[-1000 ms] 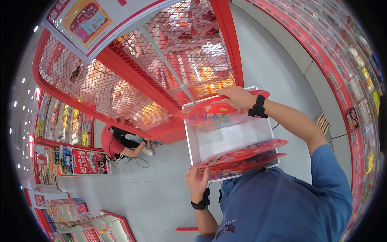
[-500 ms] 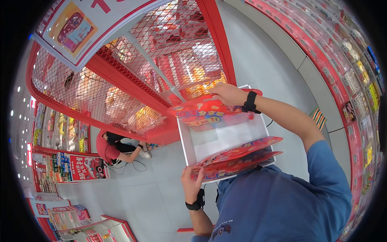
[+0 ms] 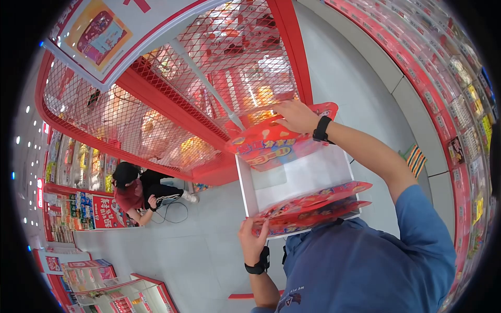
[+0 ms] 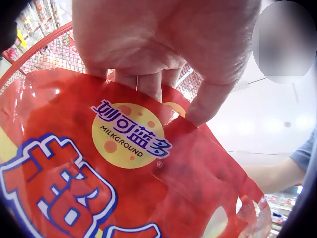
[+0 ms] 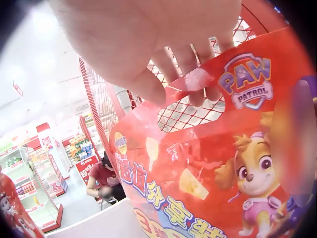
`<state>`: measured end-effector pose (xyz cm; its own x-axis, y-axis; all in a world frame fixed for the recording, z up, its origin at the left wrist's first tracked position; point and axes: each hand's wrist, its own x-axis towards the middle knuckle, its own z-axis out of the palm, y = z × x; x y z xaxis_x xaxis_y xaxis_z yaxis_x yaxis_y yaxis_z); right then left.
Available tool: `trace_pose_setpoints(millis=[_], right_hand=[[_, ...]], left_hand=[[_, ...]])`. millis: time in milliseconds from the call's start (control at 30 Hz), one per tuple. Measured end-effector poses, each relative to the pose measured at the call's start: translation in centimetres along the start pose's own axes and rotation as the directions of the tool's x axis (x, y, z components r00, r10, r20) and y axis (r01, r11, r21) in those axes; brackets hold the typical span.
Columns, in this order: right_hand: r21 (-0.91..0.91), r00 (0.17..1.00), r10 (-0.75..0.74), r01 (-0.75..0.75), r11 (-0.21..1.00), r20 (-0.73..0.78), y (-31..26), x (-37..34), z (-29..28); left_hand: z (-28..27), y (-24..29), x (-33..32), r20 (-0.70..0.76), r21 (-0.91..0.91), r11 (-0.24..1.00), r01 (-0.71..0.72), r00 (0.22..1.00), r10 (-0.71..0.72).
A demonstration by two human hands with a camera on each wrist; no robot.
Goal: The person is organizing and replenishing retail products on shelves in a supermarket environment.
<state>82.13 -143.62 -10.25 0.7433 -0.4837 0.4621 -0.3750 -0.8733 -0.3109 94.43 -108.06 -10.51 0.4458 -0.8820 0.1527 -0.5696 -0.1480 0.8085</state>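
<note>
A white open-topped box [image 3: 315, 168] is held up in front of the blue-shirted body. At its far side, my right hand [image 3: 296, 117] grips the top of a red Paw Patrol bag [image 3: 269, 148]. In the right wrist view, its fingers [image 5: 163, 62] pass at the cut-out handle of that bag. Two more red bags [image 3: 318, 197] lean against the near side of the box. My left hand [image 3: 252, 241] pinches the top edge of a red Milkground bag [image 4: 129, 183] at the near left corner, thumb on one side and fingers behind it.
A red mesh display cage [image 3: 172, 122] full of packets stands right beyond the box. Snack shelves [image 3: 443, 88] run along the right. Another person [image 3: 135, 193] crouches on the floor at left near a black cable [image 3: 176, 211]. A striped packet [image 3: 416, 161] lies by the right shelf.
The bag in my right hand has tilted so its printed front shows more, and the hand has shifted slightly. My left hand keeps its hold. The crouching person has raised their head and a hand.
</note>
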Motion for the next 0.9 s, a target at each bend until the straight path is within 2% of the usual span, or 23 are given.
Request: trace_pose_setpoints(millis=[33,133,200,267,300,333,400,467,533,667,733,767,800,867,900], right_hand=[[-0.028,1.0,-0.013,0.012,1.0,-0.027,-0.1,-0.1,0.2],[-0.035,0.987,-0.065,0.061,0.998,-0.147,-1.6,0.7,0.0],[-0.024,0.966,-0.081,0.078,0.997,-0.247,-2.0,1.1,-1.0],[0.217,0.996,-0.091,0.091,0.972,-0.012,-4.5,0.4,-4.1],[0.383,0.96,-0.16,0.061,0.922,0.231,-6.0,-0.5,-5.8],[0.525,0.857,-0.26,-0.015,0.851,0.445,-7.6,-1.7,-7.3],[0.522,0.703,-0.482,0.184,0.833,0.522,-10.0,-5.4,-9.3],[0.375,0.506,-0.504,0.34,0.863,0.7,-10.9,-8.0,-9.8],[0.302,0.464,-0.426,0.32,0.898,0.776,-10.3,-10.1,-9.0],[0.207,0.68,-0.335,0.266,0.942,0.652,-9.1,-10.5,-7.6],[0.194,0.67,-0.318,0.256,0.947,0.671,-8.7,-9.9,-7.1],[0.189,0.665,-0.291,0.223,0.956,0.688,-8.4,-9.4,-7.0],[0.177,0.662,-0.255,0.183,0.967,0.705,-7.9,-8.9,-7.0],[0.202,0.795,-0.14,0.022,0.979,0.591,-6.1,-8.5,-5.4],[0.178,0.81,-0.077,-0.034,0.983,0.581,-5.8,-8.0,-5.3]], left_hand=[[0.0,0.2,0.1,-0.003,0.014,1.0,-0.013,1.0,0.013],[0.1,-0.2,-0.2,0.011,-0.082,0.985,0.153,0.988,-0.152],[0.2,-0.3,-0.1,-0.001,-0.073,0.989,0.129,0.992,-0.13],[0.1,-0.3,-0.3,0.019,-0.083,0.989,0.121,0.993,-0.12],[0.1,-0.5,-0.3,0.017,-0.069,0.993,0.097,0.995,-0.096],[0.1,-0.4,-0.3,0.015,-0.067,0.993,0.094,0.995,-0.094],[0.3,-0.1,0.1,0.008,-0.064,0.994,0.089,0.996,-0.089],[0.9,-0.5,0.4,-0.01,-0.077,0.99,0.12,0.993,-0.121],[1.0,-0.4,0.5,-0.028,-0.071,0.988,0.137,0.99,-0.139],[1.0,-0.9,1.0,-0.03,-0.063,0.994,0.094,0.995,-0.097],[0.9,-0.4,1.2,0.011,-0.087,0.991,0.103,0.995,-0.102],[1.0,-0.3,1.2,0.015,-0.17,0.978,0.124,0.992,-0.123],[1.1,-0.1,1.2,-0.029,-0.201,0.974,0.103,0.993,-0.111],[1.1,0.5,0.7,-0.104,-0.267,0.962,0.064,0.99,-0.094],[0.8,1.1,0.4,-0.069,-0.381,0.917,0.115,0.986,-0.152]])
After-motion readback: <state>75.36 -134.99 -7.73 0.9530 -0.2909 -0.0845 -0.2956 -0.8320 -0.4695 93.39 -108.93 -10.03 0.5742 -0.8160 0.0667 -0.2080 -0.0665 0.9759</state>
